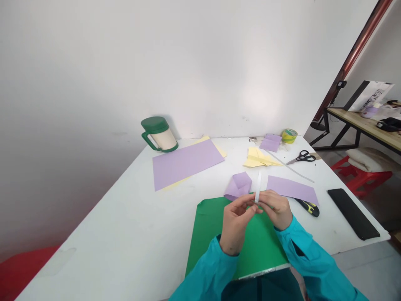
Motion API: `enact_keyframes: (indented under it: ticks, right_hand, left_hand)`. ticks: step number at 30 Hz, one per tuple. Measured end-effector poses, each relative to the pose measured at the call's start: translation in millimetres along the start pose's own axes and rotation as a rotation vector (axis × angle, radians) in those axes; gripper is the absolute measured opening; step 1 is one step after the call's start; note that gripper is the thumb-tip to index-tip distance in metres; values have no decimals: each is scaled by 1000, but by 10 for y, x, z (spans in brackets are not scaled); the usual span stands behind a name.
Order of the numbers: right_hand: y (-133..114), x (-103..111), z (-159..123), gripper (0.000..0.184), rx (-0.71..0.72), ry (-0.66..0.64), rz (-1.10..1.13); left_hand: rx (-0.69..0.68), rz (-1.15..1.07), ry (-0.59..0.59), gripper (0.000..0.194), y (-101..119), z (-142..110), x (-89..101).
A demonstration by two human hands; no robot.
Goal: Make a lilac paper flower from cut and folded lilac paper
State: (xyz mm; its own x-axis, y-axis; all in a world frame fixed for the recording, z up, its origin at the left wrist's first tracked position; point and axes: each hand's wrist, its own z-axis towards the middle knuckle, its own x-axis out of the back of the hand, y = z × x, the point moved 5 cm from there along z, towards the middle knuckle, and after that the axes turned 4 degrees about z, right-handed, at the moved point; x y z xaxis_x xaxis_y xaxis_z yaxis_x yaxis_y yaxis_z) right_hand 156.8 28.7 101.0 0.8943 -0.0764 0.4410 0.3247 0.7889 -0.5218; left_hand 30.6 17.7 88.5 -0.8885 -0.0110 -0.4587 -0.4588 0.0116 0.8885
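Here I am, a thin white strip (259, 184) pinched in the fingertips of both my left grip (235, 224) and right grip (278, 210), its free end sticking up, probably because something so narrow needs steadying from two sides. It's above the green sheet (208, 234), which lies flat in front of me, likely to spare the worktop (125, 234). Folded purple paper (238, 185) sits just beyond; scissors (303, 156) and tape (289, 136) lie farther off, perhaps for elbow room. Now the pose: left forearm rising from below, right slanting in from the side, fingers curled, fingertips meeting at the strip.
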Motion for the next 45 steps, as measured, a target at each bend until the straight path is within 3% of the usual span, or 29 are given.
enact_keyframes:
  ticks: [8,11,16,20,25,31,35,40,45]
  right_hand:
    - [-72,103,684,17,184,21,21]
    - [-97,105,884,13,206,43,16]
    - [-128,97,1039,8,201,38,-44]
    - [-79,98,1076,6,170,-8,-78]
    - [28,78,1073,6,130,-62,-129]
    - [23,48,1058,6,150,-99,-167]
    - [40,35,1054,9,136,-104,-199]
    - [78,31,1049,11,114,-103,-228]
    - [124,16,1040,15,108,-140,-275]
  left_hand:
    - [-559,303,-196,19,668,389,-128]
    - [-703,429,-183,12,817,495,-141]
    - [-887,624,-118,19,933,574,-134]
    - [-914,707,-96,19,942,626,-122]
    - [-823,749,-44,14,893,701,-73]
    - [-643,684,-108,7,843,778,-40]
    - [-611,678,-161,8,839,803,-47]
    - [-665,833,-89,2,838,818,-8]
    - [-944,1073,-65,11,845,775,-21]
